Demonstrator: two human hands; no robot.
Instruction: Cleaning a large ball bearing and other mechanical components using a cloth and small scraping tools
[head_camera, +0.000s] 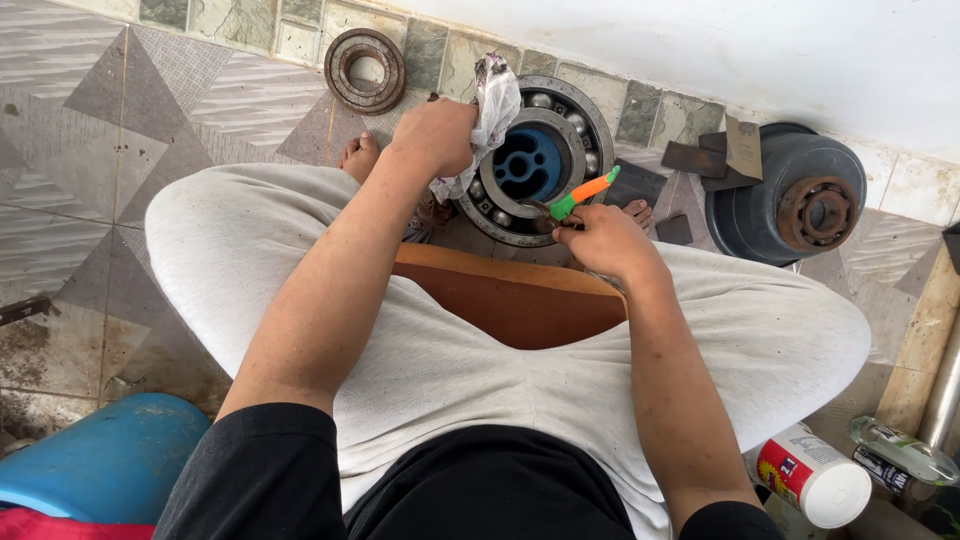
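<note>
A large ball bearing (535, 160) stands tilted on the patterned tile floor (80, 150), just past the person's bare feet, its steel balls showing between the rings and a blue core in its middle. Everything else is placed from this bearing.

The left hand (432, 135) is closed around a crumpled, stained rag (487, 115) and presses it against the bearing's upper left rim. The right hand (605, 240) sits at the bearing's lower right edge, fingers curled tight on a small tool with an orange and green handle (585, 190); the handle sticks up over the outer ring, and the tool's working end is hidden behind the fingers.

Nearer the person than the bearing, between the knees, is the brown edge of a wooden seat (510, 295). Up and to the left of the bearing a smaller rusty bearing ring (366, 70) leans against the tiled skirting. To the bearing's right stands a dark grey housing with a rusty hub (790, 195), with flat dark pieces (695, 158) and a bit of brown card beside it.

Far down to the right of the bearing, by the person's right knee, lies a round can with a white lid (815, 478) and a red and white label, and beside it a clear bottle on its side (900, 450) with a dark label. Far down to the left sits a blue plastic container (100, 460)
</note>
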